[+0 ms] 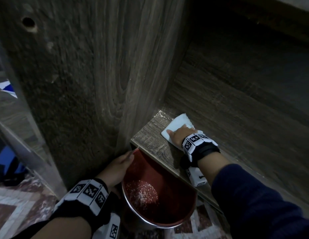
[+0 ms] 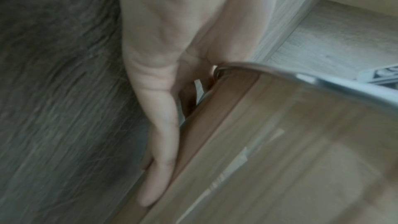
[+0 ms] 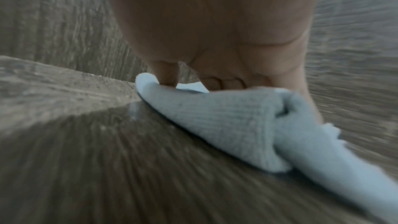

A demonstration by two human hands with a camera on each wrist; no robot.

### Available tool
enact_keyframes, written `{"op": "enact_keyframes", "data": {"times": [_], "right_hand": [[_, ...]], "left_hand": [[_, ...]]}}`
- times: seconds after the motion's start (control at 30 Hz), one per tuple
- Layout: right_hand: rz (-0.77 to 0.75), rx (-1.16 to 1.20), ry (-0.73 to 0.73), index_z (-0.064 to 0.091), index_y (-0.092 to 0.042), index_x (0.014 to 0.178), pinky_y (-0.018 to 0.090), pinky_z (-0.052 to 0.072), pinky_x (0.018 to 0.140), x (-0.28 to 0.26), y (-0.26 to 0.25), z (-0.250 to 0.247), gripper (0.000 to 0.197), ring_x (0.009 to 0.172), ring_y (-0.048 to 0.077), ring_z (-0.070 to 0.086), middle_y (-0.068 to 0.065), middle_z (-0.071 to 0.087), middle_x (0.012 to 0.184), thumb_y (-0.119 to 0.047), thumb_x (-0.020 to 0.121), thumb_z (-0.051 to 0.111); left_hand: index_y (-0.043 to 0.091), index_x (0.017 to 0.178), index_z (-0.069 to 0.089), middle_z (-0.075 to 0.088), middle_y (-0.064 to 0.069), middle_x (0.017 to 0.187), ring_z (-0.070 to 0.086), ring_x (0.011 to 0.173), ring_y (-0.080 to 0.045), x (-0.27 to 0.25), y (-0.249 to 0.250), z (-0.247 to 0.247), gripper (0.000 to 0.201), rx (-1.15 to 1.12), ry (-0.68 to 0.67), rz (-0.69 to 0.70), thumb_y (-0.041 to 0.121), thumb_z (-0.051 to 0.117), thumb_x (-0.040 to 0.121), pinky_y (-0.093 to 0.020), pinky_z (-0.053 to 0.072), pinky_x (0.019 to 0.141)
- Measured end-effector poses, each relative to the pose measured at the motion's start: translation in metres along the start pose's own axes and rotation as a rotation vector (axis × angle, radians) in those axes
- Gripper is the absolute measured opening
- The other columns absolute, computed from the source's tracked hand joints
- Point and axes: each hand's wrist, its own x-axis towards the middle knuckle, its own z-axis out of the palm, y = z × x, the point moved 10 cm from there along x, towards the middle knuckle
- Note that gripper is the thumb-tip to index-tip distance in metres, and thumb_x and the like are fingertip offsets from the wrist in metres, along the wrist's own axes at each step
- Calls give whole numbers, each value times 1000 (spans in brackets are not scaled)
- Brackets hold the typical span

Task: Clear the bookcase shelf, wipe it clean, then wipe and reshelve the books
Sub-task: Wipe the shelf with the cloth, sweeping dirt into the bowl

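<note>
My right hand [image 1: 180, 133] presses a folded white cloth [image 1: 177, 125] onto the wood-grain shelf [image 1: 150, 140] near its left front corner. In the right wrist view the fingers [image 3: 224, 83] curl down onto the cloth [image 3: 226, 122], which bunches under the palm. My left hand [image 1: 119, 168] holds a red bowl [image 1: 150, 169] with a metal rim just below the shelf's front edge. The thumb lies over the rim and the fingers [image 2: 159, 168] run along the bowl's outer wall [image 2: 280, 142]. No books are in view.
White specks [image 1: 143, 192] lie in the bottom of the bowl. The bookcase's upright side panel [image 1: 81, 83] stands directly left of the shelf, and the back panel [image 1: 236, 83] closes it behind. A patterned carpet [image 1: 20, 204] covers the floor below.
</note>
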Motion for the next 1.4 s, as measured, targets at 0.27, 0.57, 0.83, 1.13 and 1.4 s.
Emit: {"op": "enact_keyframes", "data": {"times": [0.27,0.57,0.83,1.13,1.4], "right_hand": [[-75,40,95,26,-4,147,49,27,110,4,-34,-15,91,137,37,31,18,29,152,-73,88,31],[-172,86,53,0,-15,154,53,1,118,6,-60,-15,87,148,31,0,14,1,161,-71,91,20],[-307,132,56,-8,-26,153,57,0,116,8,-61,-14,72,146,37,-13,4,-13,161,-58,98,25],[-453,-58,14,-11,-29,152,59,4,116,15,-65,-6,70,148,29,-7,-2,-15,161,-60,98,21],[-573,-120,-70,-10,-32,152,55,0,115,-6,-63,-3,68,148,26,-9,-2,-18,160,-55,100,26]], "left_hand": [[37,129,50,60,5,117,55,90,-4,-5,5,2,29,0,-5,12,33,37,104,-24,45,69],[36,129,54,63,6,121,58,105,-9,-2,6,1,30,7,-4,27,34,38,103,-34,47,89],[33,135,51,60,3,128,56,113,-15,2,2,0,34,-10,5,30,34,40,103,-37,45,99],[28,131,55,62,4,125,57,113,-9,8,4,0,31,-6,3,100,27,41,103,-27,41,104],[27,131,54,62,5,118,58,110,-10,7,8,1,31,57,-3,114,22,42,103,-17,45,87]]}}
